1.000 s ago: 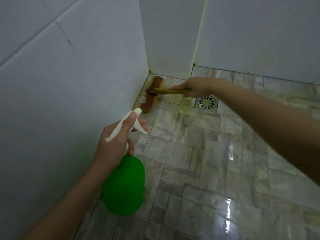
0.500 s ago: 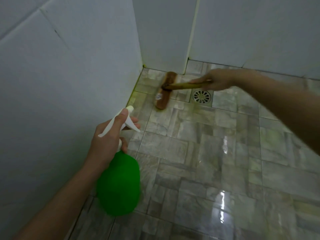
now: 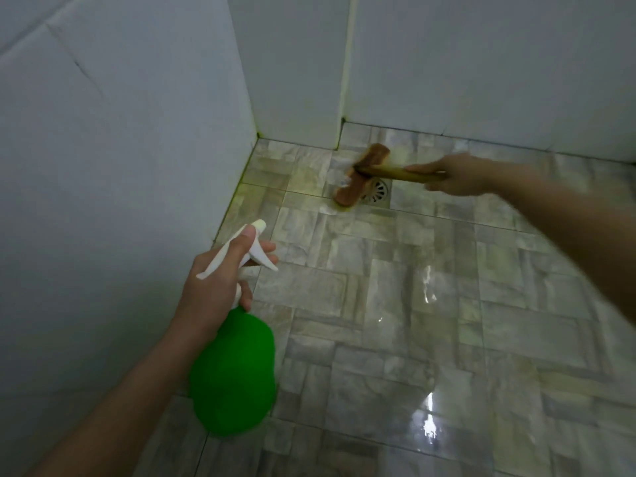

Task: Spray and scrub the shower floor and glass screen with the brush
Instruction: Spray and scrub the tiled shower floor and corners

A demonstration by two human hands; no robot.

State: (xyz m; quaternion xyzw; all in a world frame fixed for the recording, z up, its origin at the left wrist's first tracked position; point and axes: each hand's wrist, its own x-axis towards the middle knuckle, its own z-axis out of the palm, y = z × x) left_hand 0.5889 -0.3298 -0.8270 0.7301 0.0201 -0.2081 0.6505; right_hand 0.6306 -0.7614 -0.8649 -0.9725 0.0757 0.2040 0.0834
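- Now the right hand (image 3: 461,173) grasps the brown wooden brush (image 3: 349,196), head on the grey tiled floor (image 3: 378,304) at one o'clock.
- The left hand (image 3: 213,287) grips the green plastic spray bottle (image 3: 234,373) at seven o'clock.

The right hand (image 3: 461,173) is held just right of the floor drain (image 3: 378,191), arm outstretched, fingers curled round the brush handle (image 3: 395,173). The left hand (image 3: 220,280), well short of the drain and to its left, grips the spray bottle (image 3: 234,373) by the neck, one finger along the sprayer top.
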